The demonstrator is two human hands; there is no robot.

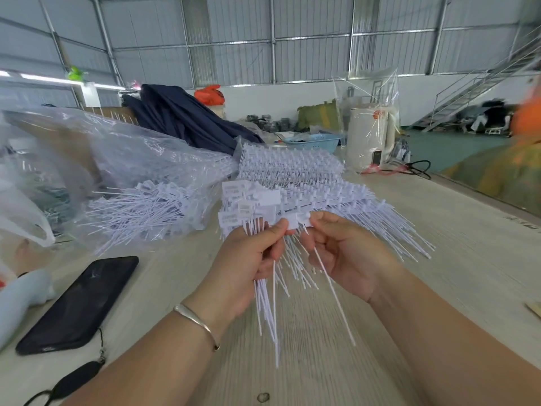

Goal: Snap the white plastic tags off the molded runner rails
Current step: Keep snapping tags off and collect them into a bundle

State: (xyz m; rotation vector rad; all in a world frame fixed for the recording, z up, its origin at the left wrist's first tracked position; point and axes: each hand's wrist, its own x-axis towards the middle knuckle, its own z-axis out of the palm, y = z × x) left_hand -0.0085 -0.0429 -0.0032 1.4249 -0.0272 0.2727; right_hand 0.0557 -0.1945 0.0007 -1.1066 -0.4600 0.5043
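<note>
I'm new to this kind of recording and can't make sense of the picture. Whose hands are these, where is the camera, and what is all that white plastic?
There is no machine here: a person wears a camera on the head, looking down at their own hands. The left hand grips a bundle of white tags, their thin tails hanging down. The right hand pinches a single tag by its head. On the wooden table lie stacked runner rails with tags still attached, a clear bag of loose tags, and a black phone.
</note>
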